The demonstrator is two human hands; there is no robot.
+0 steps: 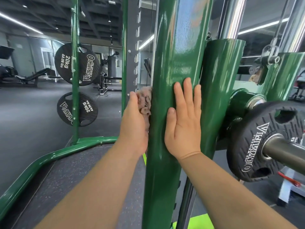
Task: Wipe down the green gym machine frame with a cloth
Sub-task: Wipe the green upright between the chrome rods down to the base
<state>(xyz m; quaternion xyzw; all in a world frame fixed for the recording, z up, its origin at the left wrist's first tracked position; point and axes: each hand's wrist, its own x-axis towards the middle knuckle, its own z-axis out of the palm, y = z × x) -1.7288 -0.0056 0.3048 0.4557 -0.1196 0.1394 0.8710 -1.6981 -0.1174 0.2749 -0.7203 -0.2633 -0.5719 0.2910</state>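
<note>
A thick green upright of the gym machine frame fills the middle of the view, running from 12 o'clock to 6 o'clock. The person's right hand lies flat on its front face, fingers straight and together, palm against the paint, gripping nothing. The left hand is at the post's left edge, fingers curled round a bunched pinkish-brown cloth and pressing it against that side of the post; the cloth shows above and beside the fingers, touching the green edge.

At 3 o'clock a shorter green sleeve stands just beside the post, with only a thin gap between them. Right of it a black weight plate sits on a steel bar, close to the right forearm. Chrome guide rods rise at 1 o'clock.

At 9 o'clock there is open dark floor to the left of the left hand. A thinner green post stands well apart there, carrying two black plates. A curved green base rail sweeps from that post down to 7 o'clock, bordering a speckled mat under the left forearm.
</note>
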